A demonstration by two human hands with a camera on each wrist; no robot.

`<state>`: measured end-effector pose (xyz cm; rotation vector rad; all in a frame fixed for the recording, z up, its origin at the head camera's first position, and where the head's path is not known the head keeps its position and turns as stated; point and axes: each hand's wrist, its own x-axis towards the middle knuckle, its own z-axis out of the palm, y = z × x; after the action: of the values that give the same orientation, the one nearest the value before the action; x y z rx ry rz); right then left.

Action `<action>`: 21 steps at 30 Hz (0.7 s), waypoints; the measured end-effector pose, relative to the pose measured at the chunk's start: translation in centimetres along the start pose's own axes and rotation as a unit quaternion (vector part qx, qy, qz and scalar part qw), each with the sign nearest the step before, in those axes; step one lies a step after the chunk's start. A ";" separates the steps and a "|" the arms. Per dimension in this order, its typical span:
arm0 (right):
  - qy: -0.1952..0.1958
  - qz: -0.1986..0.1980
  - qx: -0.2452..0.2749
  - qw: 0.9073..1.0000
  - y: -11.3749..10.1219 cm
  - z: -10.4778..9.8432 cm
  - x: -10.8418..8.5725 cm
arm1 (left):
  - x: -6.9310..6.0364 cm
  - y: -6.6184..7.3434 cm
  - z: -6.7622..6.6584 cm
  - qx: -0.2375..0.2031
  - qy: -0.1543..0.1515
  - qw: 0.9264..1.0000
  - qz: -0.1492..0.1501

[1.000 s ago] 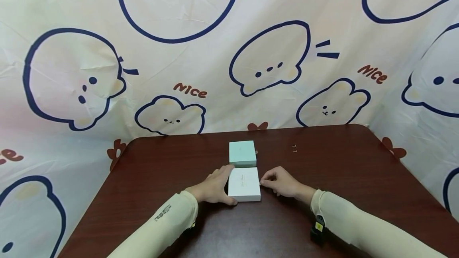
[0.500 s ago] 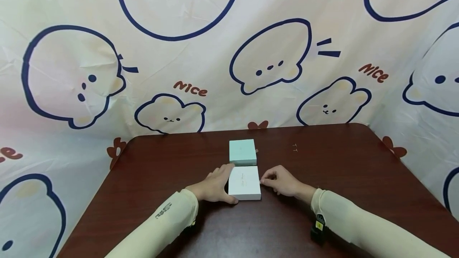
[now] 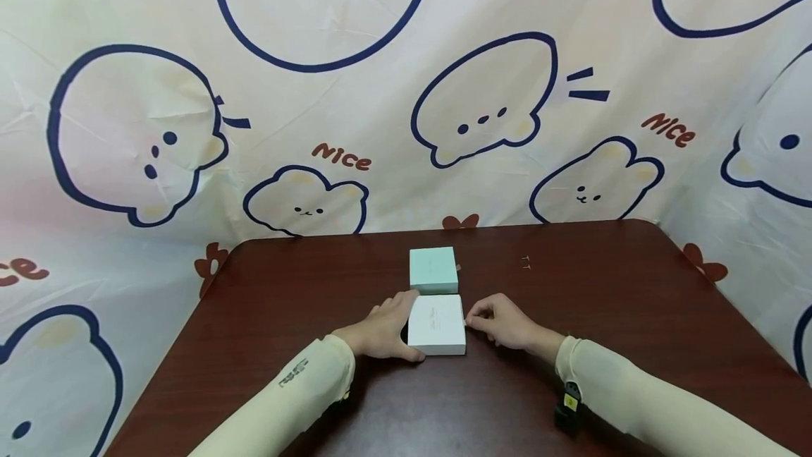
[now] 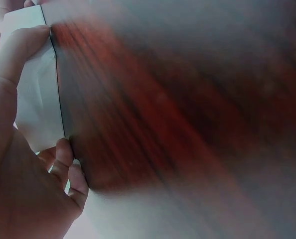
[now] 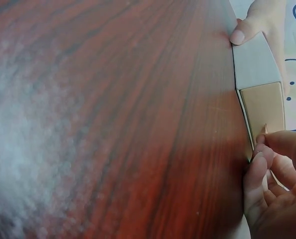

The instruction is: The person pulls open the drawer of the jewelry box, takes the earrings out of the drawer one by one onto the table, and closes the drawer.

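Note:
A white flat box (image 3: 436, 324) with faint lettering on its lid lies on the table. My left hand (image 3: 387, 330) grips it from the left, thumb at the near side and fingers at the far corner. My right hand (image 3: 502, 321) is at the box's right side. In the right wrist view, thumb and forefinger pinch a small pull tab (image 5: 265, 129) on the tan end face (image 5: 262, 104) of the box. That face sits about level with the white side. Behind the white box stands a mint-green box (image 3: 433, 268), with a small tab at its right edge.
Two tiny T-shaped pieces (image 3: 526, 262) lie on the dark wooden table (image 3: 590, 288) at the back right. A cartoon-printed cloth (image 3: 380, 90) hangs behind the table and along both sides.
The head view has shifted slightly. Both hands and both boxes keep the same places on the table.

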<state>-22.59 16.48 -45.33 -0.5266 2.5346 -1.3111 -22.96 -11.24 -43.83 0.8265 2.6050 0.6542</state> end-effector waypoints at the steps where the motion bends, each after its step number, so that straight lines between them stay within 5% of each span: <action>1: 0.000 0.000 0.001 1.000 0.0 0.0 0.0 | 0.0 0.0 0.0 0.001 0.000 1.000 -0.001; 21: -0.002 0.008 0.009 1.000 0.3 -0.2 -0.1 | 0.1 0.1 0.1 0.012 0.000 1.000 -0.001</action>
<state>-22.69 16.85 -45.49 -0.5028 2.5170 -1.3244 -22.91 -11.07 -43.89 0.8314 2.6187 0.6234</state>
